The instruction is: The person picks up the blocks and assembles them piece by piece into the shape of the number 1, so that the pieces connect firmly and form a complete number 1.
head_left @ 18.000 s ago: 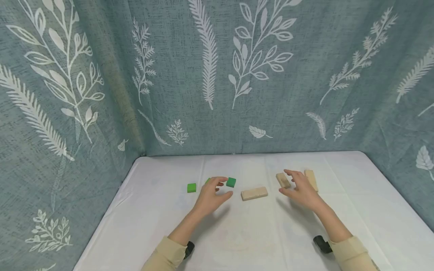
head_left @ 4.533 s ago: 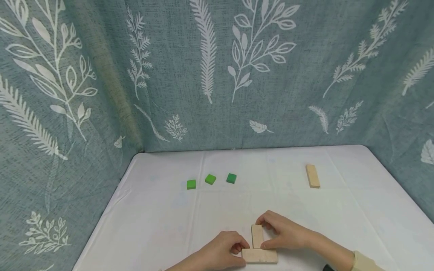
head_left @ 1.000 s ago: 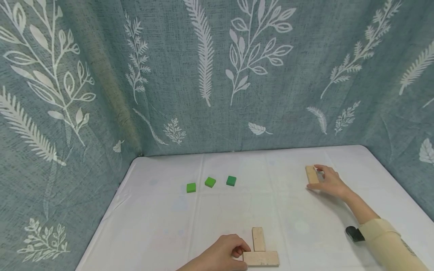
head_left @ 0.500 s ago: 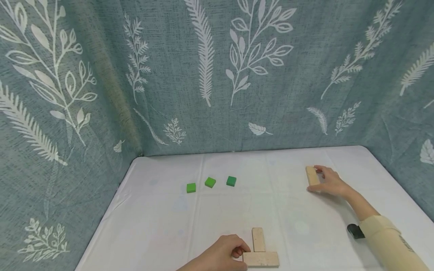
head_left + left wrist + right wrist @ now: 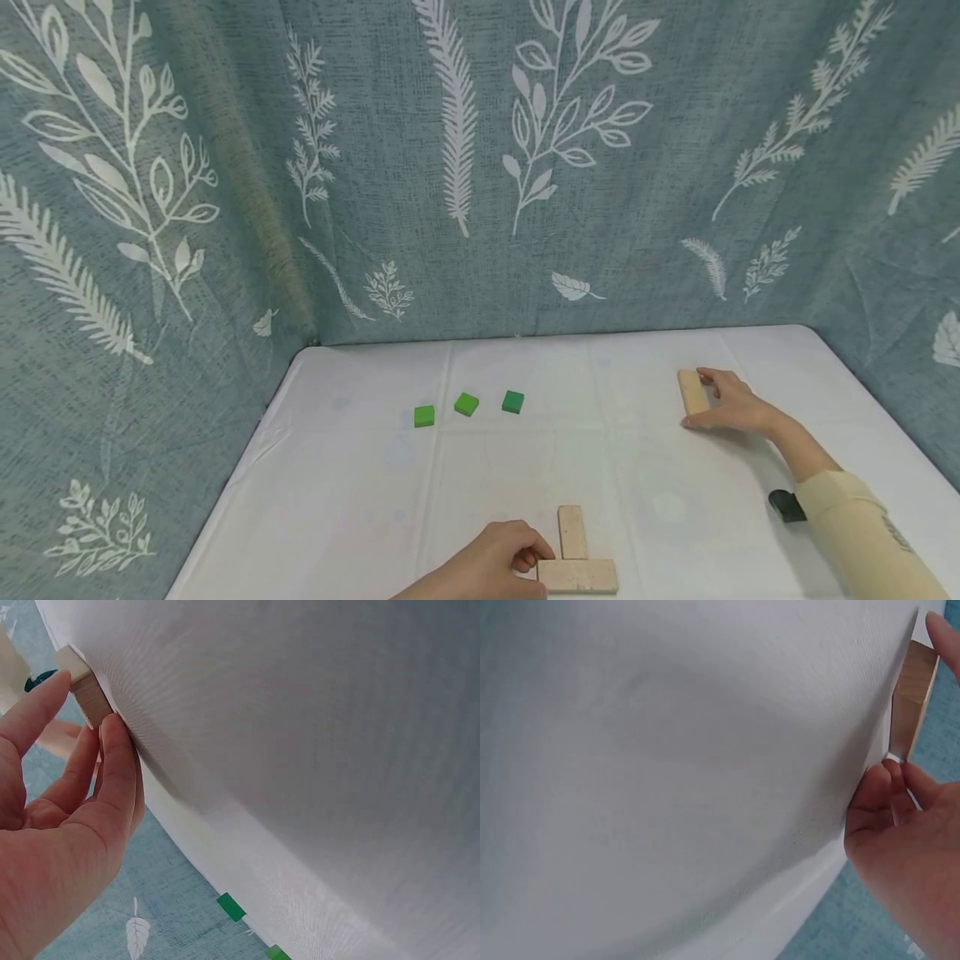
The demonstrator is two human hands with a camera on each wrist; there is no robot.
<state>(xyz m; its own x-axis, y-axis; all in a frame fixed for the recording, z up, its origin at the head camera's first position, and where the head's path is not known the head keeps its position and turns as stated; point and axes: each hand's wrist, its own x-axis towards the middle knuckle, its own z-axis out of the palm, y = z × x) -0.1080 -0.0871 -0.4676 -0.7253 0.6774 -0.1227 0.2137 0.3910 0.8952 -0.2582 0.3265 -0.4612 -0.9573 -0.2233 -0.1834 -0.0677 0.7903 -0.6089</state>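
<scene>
Patterned curtain (image 5: 420,167) backs a white table (image 5: 330,492). The left hand (image 5: 501,560) pinches one end of a crosswise block (image 5: 579,576); a lengthwise block (image 5: 572,532) abuts it just past those fingertips. The right hand (image 5: 733,408) brackets a lone block (image 5: 693,392) between thumb and fingers, its grip unclear.

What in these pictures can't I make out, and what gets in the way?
Head view: near end of the far wooden block, hidden by the right hand.
Head view: print on the right sleeve, too small to read.
Head view: left forearm, cut off by the bottom edge.
Left wrist view: lighter green block, cut off by the bottom edge.
</scene>
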